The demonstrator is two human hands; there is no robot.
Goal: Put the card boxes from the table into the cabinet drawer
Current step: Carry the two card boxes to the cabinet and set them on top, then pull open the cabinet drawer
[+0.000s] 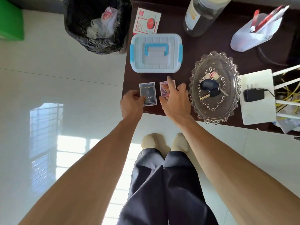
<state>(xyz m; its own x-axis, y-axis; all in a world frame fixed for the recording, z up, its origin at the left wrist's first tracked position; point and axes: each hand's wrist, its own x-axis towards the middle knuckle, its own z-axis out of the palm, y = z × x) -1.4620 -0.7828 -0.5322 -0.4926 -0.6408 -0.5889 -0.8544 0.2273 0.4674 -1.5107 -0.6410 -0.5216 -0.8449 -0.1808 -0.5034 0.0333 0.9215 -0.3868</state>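
Two card boxes lay side by side near the table [211, 43] edge: the left hand [131, 103] pinched the dark blue box [148, 93], the right hand [176, 101] hovered spread over the pink box [164, 88]. A loose pinch so near the edge risked a drop to the floor; box lettering was unreadable

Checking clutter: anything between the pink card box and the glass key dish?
Head view: only the right hand reaching over the pink patterned card box; bare dark table up to the beaded oval glass dish.
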